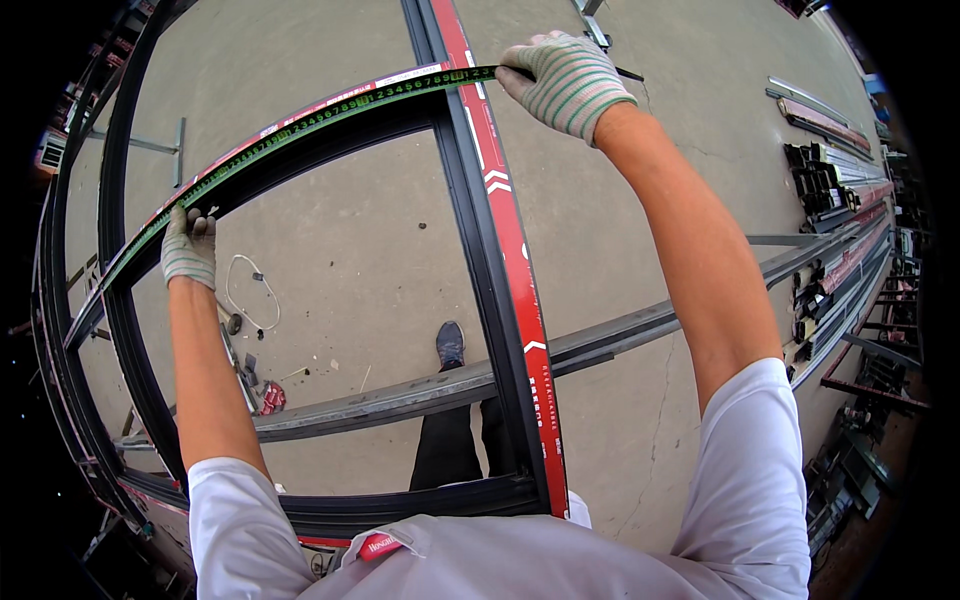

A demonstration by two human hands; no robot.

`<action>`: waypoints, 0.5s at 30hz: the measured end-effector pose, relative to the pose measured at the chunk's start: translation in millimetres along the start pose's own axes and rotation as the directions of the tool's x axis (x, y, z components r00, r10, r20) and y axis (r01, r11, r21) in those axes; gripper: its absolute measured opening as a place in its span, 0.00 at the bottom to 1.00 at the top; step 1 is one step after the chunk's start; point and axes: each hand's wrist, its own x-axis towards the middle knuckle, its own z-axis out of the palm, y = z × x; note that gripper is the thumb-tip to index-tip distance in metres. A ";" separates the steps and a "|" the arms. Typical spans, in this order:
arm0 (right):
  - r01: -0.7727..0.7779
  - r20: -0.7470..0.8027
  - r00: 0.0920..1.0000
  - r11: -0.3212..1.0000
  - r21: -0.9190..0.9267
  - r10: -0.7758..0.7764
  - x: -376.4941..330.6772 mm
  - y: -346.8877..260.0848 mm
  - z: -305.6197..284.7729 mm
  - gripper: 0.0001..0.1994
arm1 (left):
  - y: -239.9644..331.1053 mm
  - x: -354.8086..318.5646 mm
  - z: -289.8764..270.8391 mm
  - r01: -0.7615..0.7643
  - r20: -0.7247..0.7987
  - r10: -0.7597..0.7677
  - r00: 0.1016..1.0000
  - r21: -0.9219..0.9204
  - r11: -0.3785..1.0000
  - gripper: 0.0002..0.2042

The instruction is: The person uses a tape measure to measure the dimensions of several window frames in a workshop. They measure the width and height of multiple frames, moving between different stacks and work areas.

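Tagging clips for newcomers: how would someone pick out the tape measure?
Find the big dark frame. Along its far bar, between the gloved left hand and right hand, stretches the tape measure. Green markings on black set it apart from the red strips on the frame.

Soft, bright light fills the floor [580, 220] while fisheye distortion bows the frame [475, 250].

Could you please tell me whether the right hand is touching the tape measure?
Touching: the head view shows the green tape measure running into the gloved right hand, gripped at its fingertips.
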 end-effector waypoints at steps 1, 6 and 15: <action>0.003 0.001 1.000 1.000 0.000 -0.003 0.0 0.5 0.2 0.14 | -0.3 -1.1 1.1 0.001 -0.001 -0.001 1.000 -0.001 1.000 0.10; 0.007 -0.001 1.000 1.000 -0.001 -0.007 0.8 -0.3 -1.2 0.14 | 0.4 -2.1 2.2 0.004 -0.024 -0.005 1.000 -0.010 1.000 0.10; 0.036 -0.027 0.999 0.998 -0.043 -0.037 -0.3 1.8 -1.4 0.15 | -0.9 -10.2 7.5 -0.017 -0.010 0.017 1.000 -0.009 1.000 0.10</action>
